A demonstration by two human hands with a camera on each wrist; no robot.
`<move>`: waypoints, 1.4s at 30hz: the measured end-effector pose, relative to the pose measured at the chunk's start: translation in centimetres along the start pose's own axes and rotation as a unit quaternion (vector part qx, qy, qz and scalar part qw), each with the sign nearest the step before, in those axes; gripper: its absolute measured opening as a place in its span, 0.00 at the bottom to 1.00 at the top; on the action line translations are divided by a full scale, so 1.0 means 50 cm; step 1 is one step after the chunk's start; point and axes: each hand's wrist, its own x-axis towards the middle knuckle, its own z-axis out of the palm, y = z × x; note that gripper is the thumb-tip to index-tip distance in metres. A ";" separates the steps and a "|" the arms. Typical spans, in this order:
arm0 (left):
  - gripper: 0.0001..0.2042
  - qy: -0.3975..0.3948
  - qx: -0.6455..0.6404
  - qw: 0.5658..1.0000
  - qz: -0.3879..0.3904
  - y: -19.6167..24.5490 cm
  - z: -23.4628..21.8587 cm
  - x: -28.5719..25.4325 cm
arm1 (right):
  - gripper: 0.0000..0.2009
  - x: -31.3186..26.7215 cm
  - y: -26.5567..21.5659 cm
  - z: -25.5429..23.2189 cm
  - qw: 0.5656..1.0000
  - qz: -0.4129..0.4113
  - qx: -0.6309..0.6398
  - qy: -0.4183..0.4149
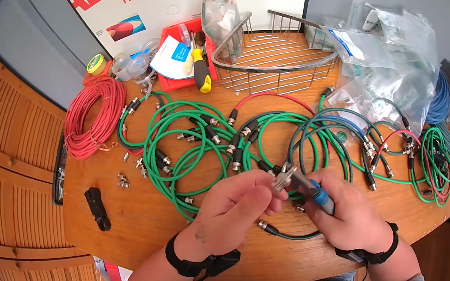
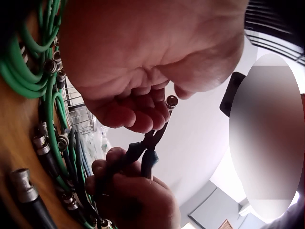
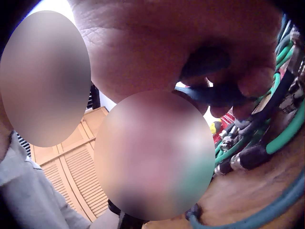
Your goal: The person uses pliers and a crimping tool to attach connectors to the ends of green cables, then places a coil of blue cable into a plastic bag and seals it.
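In the head view my left hand [image 1: 228,209] pinches a small silver BNC connector [image 1: 284,180] at its fingertips, above the table. My right hand [image 1: 343,213] grips pliers with blue handles [image 1: 321,195], their metal nose right at the connector. From the left wrist, the connector's round end [image 2: 172,101] pokes out past the curled fingers, and the pliers [image 2: 151,143] reach up to it from below. In the right wrist view the palm covers much of the picture, with a blue handle [image 3: 209,94] inside the grip. Green BNC cables [image 1: 185,117] lie in loops just beyond both hands.
On the wooden table [image 1: 133,235] lie a red cable coil [image 1: 95,118], a black tool [image 1: 97,209] and loose connectors [image 1: 124,180]. Behind stand a red bin [image 1: 170,83] and a wire corner basket [image 1: 279,71]. Plastic bags [image 1: 386,64] and more coiled cables [image 1: 436,160] fill the right side.
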 end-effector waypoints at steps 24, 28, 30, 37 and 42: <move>0.18 -0.151 -0.088 0.984 -0.017 -0.033 0.029 0.006 | 0.17 -0.013 0.009 0.014 0.898 -0.010 0.361 -0.252; 0.21 -0.045 -0.064 0.995 -0.055 -0.011 0.027 -0.006 | 0.15 -0.010 0.027 -0.003 0.963 0.002 0.251 -0.097; 0.15 -0.029 -0.026 0.993 -0.113 -0.007 0.022 -0.009 | 0.14 -0.012 0.027 -0.004 0.957 0.008 0.291 0.009; 0.14 -0.033 0.111 0.969 -0.218 0.019 0.049 0.005 | 0.10 -0.012 0.015 -0.007 0.906 -0.042 0.411 0.094; 0.15 -0.081 0.198 0.965 -0.149 0.005 0.045 0.008 | 0.16 -0.020 0.024 -0.040 0.908 0.046 0.415 -0.027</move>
